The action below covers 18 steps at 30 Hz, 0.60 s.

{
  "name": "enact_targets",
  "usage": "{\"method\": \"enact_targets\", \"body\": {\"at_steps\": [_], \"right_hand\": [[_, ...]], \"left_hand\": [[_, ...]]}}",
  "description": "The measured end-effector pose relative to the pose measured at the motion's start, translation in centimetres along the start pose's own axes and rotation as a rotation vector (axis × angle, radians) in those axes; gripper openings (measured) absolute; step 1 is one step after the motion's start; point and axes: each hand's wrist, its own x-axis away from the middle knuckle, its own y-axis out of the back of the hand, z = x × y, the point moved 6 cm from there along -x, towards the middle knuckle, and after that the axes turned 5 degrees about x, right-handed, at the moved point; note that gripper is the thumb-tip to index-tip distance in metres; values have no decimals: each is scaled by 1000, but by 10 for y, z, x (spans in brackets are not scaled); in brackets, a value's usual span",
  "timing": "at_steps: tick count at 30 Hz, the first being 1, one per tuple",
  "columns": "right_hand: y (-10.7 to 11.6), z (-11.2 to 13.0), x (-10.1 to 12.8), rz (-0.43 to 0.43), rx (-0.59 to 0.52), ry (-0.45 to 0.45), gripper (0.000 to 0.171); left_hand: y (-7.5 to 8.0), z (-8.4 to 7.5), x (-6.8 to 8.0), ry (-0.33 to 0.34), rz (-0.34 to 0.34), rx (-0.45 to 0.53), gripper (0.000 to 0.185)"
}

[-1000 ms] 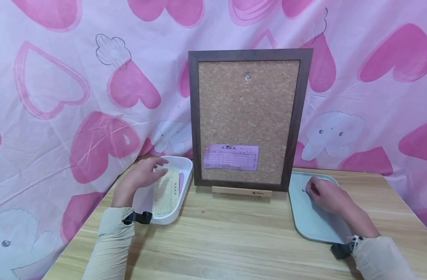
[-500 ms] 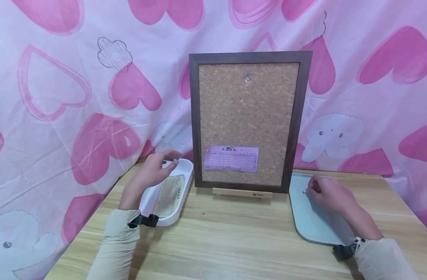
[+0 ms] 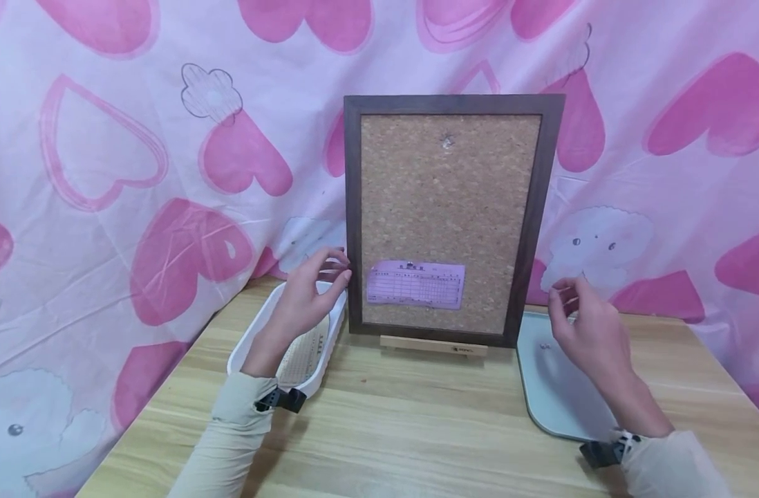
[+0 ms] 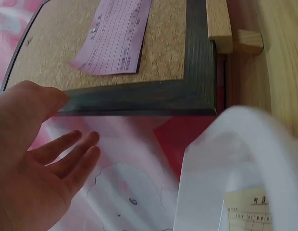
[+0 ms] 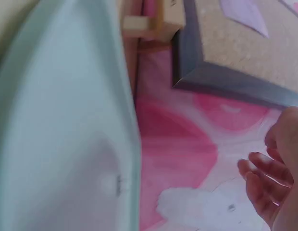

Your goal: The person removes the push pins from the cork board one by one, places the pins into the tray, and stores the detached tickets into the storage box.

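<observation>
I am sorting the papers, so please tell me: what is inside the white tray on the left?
Inside the white tray lies a yellowish printed form. The left hand hovers above the tray and covers part of it, so anything under the form or the hand cannot be seen.

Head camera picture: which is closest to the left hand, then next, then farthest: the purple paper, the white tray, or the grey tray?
From the left hand:
1. White tray, right under the hand, on the left of the table.
2. Purple paper, pinned low on the cork board, just to the hand's right.
3. Grey tray, far across on the right side, past the board.
</observation>
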Motion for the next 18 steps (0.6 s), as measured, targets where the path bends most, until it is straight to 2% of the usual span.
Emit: {"method": "enact_targets", "body": {"at_steps": [3, 9, 12, 18], "right_hand": [[7, 14, -4, -105, -38, 0, 24], [12, 49, -11, -265, -125, 112, 25], [10, 62, -14, -279, -159, 143, 24], [1, 84, -17, -243, -215, 177, 20]], "left_hand": [[-4, -4, -3, -37, -16, 13, 18], [-15, -8, -6, -36, -21, -15, 18], [-21, -8, -8, -19, -21, -2, 17], [-28, -8, -9, 22, -38, 16, 16]]}}
